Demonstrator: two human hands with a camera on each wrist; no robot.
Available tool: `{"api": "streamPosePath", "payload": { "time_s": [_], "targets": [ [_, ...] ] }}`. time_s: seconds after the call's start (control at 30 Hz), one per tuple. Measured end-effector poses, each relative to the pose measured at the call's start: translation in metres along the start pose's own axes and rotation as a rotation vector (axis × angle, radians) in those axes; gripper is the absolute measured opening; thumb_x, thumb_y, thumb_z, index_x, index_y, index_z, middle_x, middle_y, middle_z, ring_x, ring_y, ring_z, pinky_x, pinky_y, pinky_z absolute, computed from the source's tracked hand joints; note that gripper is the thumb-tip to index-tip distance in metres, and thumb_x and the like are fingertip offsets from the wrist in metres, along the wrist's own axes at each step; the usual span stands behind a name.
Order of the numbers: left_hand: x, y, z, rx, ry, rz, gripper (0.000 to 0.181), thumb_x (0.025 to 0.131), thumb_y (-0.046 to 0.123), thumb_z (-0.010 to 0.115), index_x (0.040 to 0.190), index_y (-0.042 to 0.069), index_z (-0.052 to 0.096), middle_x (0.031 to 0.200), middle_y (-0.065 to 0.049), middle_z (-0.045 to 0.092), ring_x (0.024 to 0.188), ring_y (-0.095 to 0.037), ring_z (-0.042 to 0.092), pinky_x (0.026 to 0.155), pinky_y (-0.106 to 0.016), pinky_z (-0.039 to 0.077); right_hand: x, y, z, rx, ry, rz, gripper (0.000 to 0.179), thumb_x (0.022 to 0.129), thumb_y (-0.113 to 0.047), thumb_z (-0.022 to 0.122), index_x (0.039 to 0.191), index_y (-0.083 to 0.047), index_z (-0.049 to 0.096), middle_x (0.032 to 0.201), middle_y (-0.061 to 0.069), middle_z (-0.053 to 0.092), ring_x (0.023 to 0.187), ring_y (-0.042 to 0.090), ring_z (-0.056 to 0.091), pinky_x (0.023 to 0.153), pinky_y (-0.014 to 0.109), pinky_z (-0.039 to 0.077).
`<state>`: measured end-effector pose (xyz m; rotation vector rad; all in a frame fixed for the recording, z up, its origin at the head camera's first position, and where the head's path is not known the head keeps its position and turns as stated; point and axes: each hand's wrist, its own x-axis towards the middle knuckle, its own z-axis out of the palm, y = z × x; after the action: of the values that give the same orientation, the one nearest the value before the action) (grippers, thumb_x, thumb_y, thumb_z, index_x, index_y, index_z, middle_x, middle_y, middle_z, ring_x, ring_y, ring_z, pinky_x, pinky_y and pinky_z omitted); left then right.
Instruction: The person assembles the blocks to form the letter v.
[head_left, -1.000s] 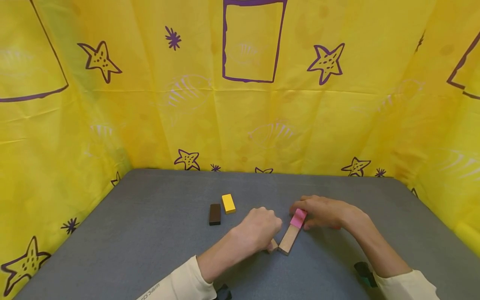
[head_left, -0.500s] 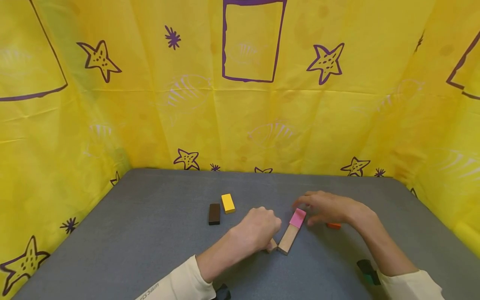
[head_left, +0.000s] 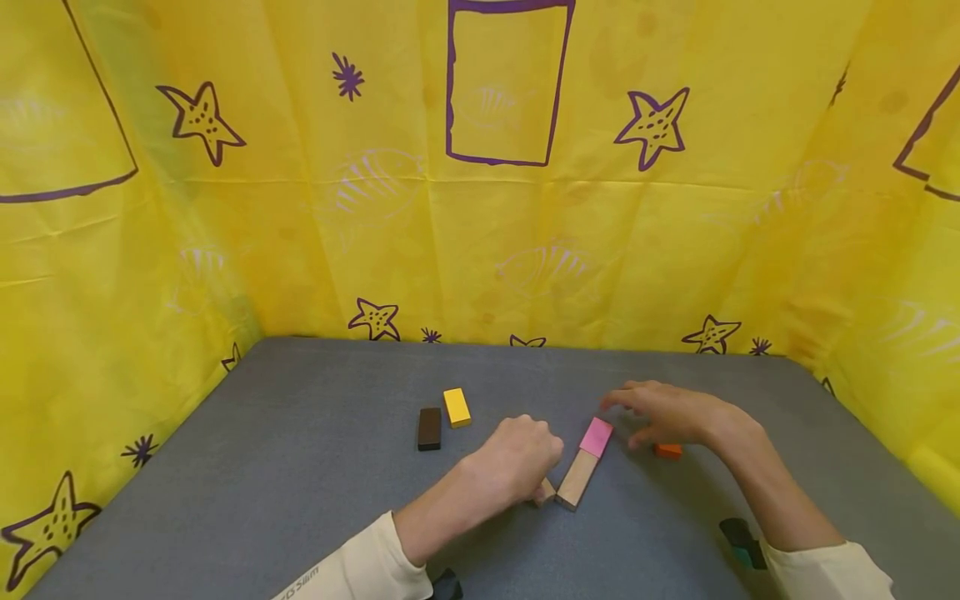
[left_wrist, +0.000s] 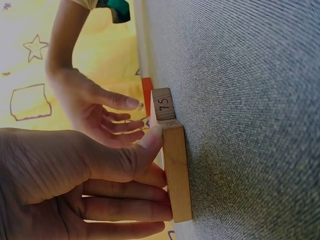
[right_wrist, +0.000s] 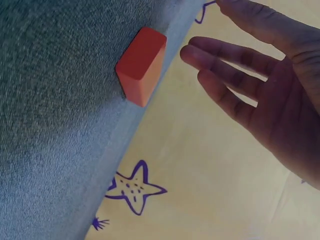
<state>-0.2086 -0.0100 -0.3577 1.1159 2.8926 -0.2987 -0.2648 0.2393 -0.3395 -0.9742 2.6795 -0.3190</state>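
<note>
In the head view my left hand (head_left: 510, 458) covers most of a plain wooden block (head_left: 543, 493). The left wrist view shows its thumb and fingers pinching this block (left_wrist: 177, 172) on the grey surface. One end of it meets a second wooden block (head_left: 577, 479), whose end bears the printed digits 75 (left_wrist: 162, 104). A pink block (head_left: 596, 437) lies end to end with that second one, and the pair slants away to the upper right. Just right of the pink block hovers my right hand (head_left: 675, 414), fingers loosely bent, holding nothing.
An orange block (head_left: 667, 451), partly hidden under the right hand, shows fully in the right wrist view (right_wrist: 142, 65). Left of the hands lie a dark brown block (head_left: 430, 428) and a yellow block (head_left: 457, 407). Yellow patterned cloth (head_left: 480, 250) walls in the grey table (head_left: 315, 467).
My right hand has let go of the pink block and drawn off to the right. More of the orange block shows now. The left hand stays in place.
</note>
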Motion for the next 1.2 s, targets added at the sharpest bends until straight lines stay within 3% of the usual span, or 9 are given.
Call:
{"api": "streamPosePath", "payload": {
  "time_s": [0.2, 0.43, 0.57, 0.67, 0.83, 1.07, 1.2],
  "targets": [
    [0.0, 0.001, 0.001, 0.011, 0.016, 0.001, 0.031, 0.083, 0.038, 0.089, 0.108, 0.022, 0.081, 0.073, 0.007, 0.062, 0.064, -0.006, 0.045, 0.059, -0.015, 0.042, -0.005, 0.01, -0.002, -0.043, 0.015, 0.052, 0.058, 0.082, -0.013, 0.089, 0.134, -0.01, 0.065, 0.129, 0.014, 0.066, 0.105, 0.029, 0.065, 0.088, 0.045, 0.057],
    [0.0, 0.001, 0.0, -0.005, 0.004, -0.001, 0.032, 0.084, 0.037, 0.088, 0.11, 0.021, 0.081, 0.072, 0.006, 0.059, 0.064, -0.006, 0.046, 0.059, -0.015, 0.041, -0.012, 0.021, -0.004, -0.061, 0.012, 0.105, 0.055, 0.082, -0.009, 0.087, 0.133, -0.01, 0.065, 0.127, 0.013, 0.066, 0.11, 0.032, 0.063, 0.093, 0.051, 0.055],
    [-0.001, 0.001, 0.0, -0.004, 0.0, -0.003, 0.031, 0.084, 0.037, 0.088, 0.11, 0.021, 0.081, 0.072, 0.006, 0.06, 0.064, -0.006, 0.046, 0.059, -0.015, 0.042, -0.013, 0.026, -0.004, -0.042, -0.006, 0.094, 0.047, 0.084, 0.003, 0.079, 0.129, -0.004, 0.066, 0.109, 0.007, 0.072, 0.097, 0.023, 0.062, 0.086, 0.042, 0.055],
    [-0.001, 0.001, -0.001, -0.003, -0.002, -0.005, 0.031, 0.084, 0.037, 0.088, 0.11, 0.021, 0.081, 0.073, 0.006, 0.061, 0.064, -0.006, 0.046, 0.06, -0.015, 0.042, -0.013, 0.029, -0.005, -0.039, -0.016, 0.103, 0.047, 0.081, 0.009, 0.076, 0.126, -0.002, 0.067, 0.104, 0.007, 0.073, 0.093, 0.022, 0.063, 0.084, 0.04, 0.056],
    [-0.002, 0.0, -0.001, -0.005, 0.001, -0.007, 0.031, 0.084, 0.037, 0.088, 0.11, 0.021, 0.081, 0.074, 0.006, 0.063, 0.064, -0.006, 0.046, 0.06, -0.015, 0.042, -0.016, 0.03, -0.009, -0.019, -0.037, 0.177, 0.053, 0.075, -0.001, 0.089, 0.124, -0.005, 0.068, 0.111, 0.01, 0.07, 0.097, 0.027, 0.063, 0.087, 0.046, 0.057],
    [-0.001, 0.0, -0.001, -0.002, -0.003, -0.013, 0.032, 0.084, 0.037, 0.088, 0.11, 0.021, 0.081, 0.073, 0.006, 0.063, 0.064, -0.007, 0.047, 0.06, -0.015, 0.043, -0.017, 0.032, -0.008, -0.019, -0.041, 0.203, 0.066, 0.07, -0.005, 0.094, 0.127, -0.004, 0.06, 0.103, 0.008, 0.066, 0.093, 0.023, 0.059, 0.082, 0.04, 0.056],
    [0.0, 0.001, -0.001, 0.0, -0.001, -0.007, 0.032, 0.084, 0.037, 0.088, 0.11, 0.021, 0.081, 0.075, 0.006, 0.065, 0.064, -0.006, 0.047, 0.06, -0.014, 0.043, -0.018, 0.034, -0.005, -0.011, -0.007, 0.179, 0.055, 0.07, -0.002, 0.092, 0.115, -0.006, 0.06, 0.09, 0.003, 0.061, 0.081, 0.015, 0.052, 0.071, 0.029, 0.048]
  ]
}}
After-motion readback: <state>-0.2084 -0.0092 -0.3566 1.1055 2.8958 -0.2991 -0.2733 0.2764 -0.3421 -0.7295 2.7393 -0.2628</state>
